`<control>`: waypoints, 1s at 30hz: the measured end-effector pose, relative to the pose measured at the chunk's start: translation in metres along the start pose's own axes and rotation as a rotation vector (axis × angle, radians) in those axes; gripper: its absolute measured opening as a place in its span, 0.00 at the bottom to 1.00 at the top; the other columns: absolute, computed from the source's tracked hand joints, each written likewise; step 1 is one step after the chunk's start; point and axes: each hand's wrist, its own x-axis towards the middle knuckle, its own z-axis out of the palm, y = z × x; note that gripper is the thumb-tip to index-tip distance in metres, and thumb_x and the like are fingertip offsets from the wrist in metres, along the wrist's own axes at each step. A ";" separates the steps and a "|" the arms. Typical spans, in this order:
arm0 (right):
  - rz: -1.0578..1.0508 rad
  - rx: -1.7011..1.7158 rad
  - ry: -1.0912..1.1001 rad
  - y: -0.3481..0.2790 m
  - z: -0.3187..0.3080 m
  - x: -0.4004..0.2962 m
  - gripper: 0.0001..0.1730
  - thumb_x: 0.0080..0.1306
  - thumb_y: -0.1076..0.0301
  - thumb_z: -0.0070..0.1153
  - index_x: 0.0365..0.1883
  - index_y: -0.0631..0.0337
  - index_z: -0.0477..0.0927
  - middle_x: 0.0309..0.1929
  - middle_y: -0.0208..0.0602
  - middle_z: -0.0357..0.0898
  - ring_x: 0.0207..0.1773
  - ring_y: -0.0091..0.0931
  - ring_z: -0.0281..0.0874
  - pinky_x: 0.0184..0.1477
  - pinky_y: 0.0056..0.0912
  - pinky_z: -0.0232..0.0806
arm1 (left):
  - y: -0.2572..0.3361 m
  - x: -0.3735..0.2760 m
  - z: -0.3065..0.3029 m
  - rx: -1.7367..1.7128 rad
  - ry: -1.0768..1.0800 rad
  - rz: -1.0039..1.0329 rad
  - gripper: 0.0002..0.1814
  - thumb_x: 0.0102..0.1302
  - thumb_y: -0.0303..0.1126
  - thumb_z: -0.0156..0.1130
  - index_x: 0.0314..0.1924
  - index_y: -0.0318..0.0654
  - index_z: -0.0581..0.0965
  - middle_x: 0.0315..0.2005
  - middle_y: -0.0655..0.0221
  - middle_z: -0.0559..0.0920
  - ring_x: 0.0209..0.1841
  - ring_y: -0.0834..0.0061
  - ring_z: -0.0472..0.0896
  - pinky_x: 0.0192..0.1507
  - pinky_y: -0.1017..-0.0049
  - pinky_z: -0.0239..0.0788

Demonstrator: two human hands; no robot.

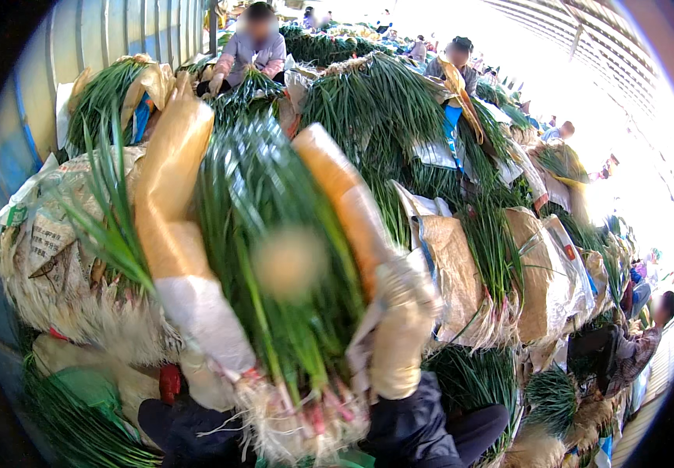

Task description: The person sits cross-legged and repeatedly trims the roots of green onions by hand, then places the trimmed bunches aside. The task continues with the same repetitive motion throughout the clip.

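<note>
A large bunch of green onions (278, 234) stands before me, its leaves pointing away and its pale, stringy roots (307, 421) towards my legs. Tan-and-white woven sack material rises on both sides, as a left flap (173, 234) and a right flap (337, 169). My right hand (404, 316), in a cream glove and blurred, is at the outer side of the right flap and appears to grip it. Low beside the left flap is my left hand (205, 377), also gloved; its fingers are hidden. Several separate green onions (117, 234) lean outside the left flap.
A sack-wrapped onion bundle (73, 263) lies at left, beside a corrugated metal wall (126, 29). More wrapped bundles (459, 275) crowd the right. A person (255, 52) handles onions ahead; another person (635, 351) sits at far right. Loose onions (79, 421) lie at lower left.
</note>
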 end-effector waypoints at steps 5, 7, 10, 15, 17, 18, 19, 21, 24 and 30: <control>-0.233 -0.366 -0.076 0.005 -0.050 0.102 0.11 0.64 0.71 0.47 0.36 0.68 0.79 0.25 0.25 0.75 0.25 0.14 0.64 0.31 0.20 0.59 | -0.024 0.041 -0.007 0.232 0.208 0.086 0.27 0.56 0.47 0.64 0.48 0.37 0.69 0.27 0.65 0.78 0.28 0.66 0.80 0.28 0.66 0.76; -0.066 -0.287 0.004 0.034 -0.078 0.141 0.10 0.64 0.71 0.48 0.36 0.66 0.79 0.22 0.21 0.71 0.24 0.13 0.62 0.26 0.20 0.58 | -0.035 0.055 -0.012 0.345 0.318 0.034 0.23 0.59 0.44 0.63 0.46 0.38 0.69 0.24 0.66 0.76 0.25 0.67 0.79 0.24 0.70 0.75; 0.008 -0.528 -0.266 0.135 -0.142 0.166 0.13 0.63 0.69 0.52 0.45 0.63 0.76 0.39 0.38 0.76 0.40 0.27 0.71 0.43 0.26 0.64 | -0.044 0.057 -0.073 0.421 0.534 0.078 0.17 0.62 0.41 0.60 0.44 0.38 0.69 0.22 0.66 0.75 0.21 0.69 0.77 0.23 0.69 0.75; -0.112 -1.276 -0.297 0.289 -0.201 0.122 0.25 0.62 0.59 0.51 0.59 0.48 0.70 0.52 0.62 0.70 0.53 0.46 0.71 0.51 0.40 0.64 | -0.051 0.032 -0.150 0.237 0.717 0.055 0.06 0.64 0.32 0.57 0.40 0.42 0.73 0.28 0.74 0.76 0.29 0.77 0.75 0.29 0.71 0.73; 0.137 -1.177 -0.325 0.279 -0.197 0.120 0.21 0.66 0.59 0.45 0.58 0.47 0.72 0.49 0.60 0.72 0.49 0.45 0.74 0.49 0.40 0.66 | -0.042 0.025 -0.146 0.306 0.614 0.093 0.05 0.64 0.31 0.57 0.40 0.43 0.74 0.29 0.75 0.76 0.31 0.79 0.74 0.31 0.72 0.73; 0.181 -0.937 -0.334 0.287 -0.192 0.115 0.20 0.67 0.60 0.45 0.57 0.51 0.72 0.48 0.55 0.75 0.48 0.40 0.74 0.49 0.37 0.66 | -0.036 0.017 -0.135 0.375 0.645 0.174 0.05 0.64 0.31 0.57 0.40 0.43 0.74 0.28 0.73 0.77 0.26 0.77 0.75 0.27 0.73 0.72; 0.217 -0.719 -0.300 0.282 -0.207 0.119 0.20 0.67 0.62 0.45 0.56 0.55 0.72 0.46 0.49 0.77 0.47 0.36 0.75 0.49 0.34 0.66 | -0.036 0.020 -0.092 0.422 0.731 0.092 0.05 0.64 0.30 0.57 0.39 0.43 0.74 0.25 0.72 0.77 0.21 0.77 0.74 0.23 0.74 0.73; 0.476 -0.328 -0.350 0.218 -0.176 0.106 0.23 0.67 0.60 0.49 0.55 0.67 0.73 0.46 0.40 0.79 0.49 0.27 0.74 0.52 0.24 0.64 | -0.007 -0.015 -0.084 0.524 0.756 -0.051 0.11 0.65 0.29 0.54 0.47 0.39 0.71 0.38 0.62 0.76 0.39 0.70 0.75 0.41 0.69 0.73; 0.227 -0.734 -0.461 0.156 -0.181 0.092 0.18 0.68 0.69 0.46 0.54 0.65 0.73 0.46 0.38 0.78 0.48 0.25 0.74 0.53 0.24 0.65 | 0.008 -0.052 -0.040 0.516 0.597 0.005 0.15 0.66 0.28 0.52 0.53 0.38 0.68 0.54 0.51 0.73 0.57 0.63 0.73 0.54 0.63 0.72; -0.457 -0.601 -0.112 0.084 -0.149 -0.010 0.18 0.60 0.86 0.48 0.49 0.67 0.75 0.42 0.43 0.79 0.47 0.31 0.77 0.50 0.32 0.71 | 0.004 -0.109 -0.044 -0.111 0.079 0.039 0.19 0.61 0.20 0.53 0.53 0.40 0.70 0.48 0.60 0.77 0.24 0.85 0.71 0.21 0.85 0.69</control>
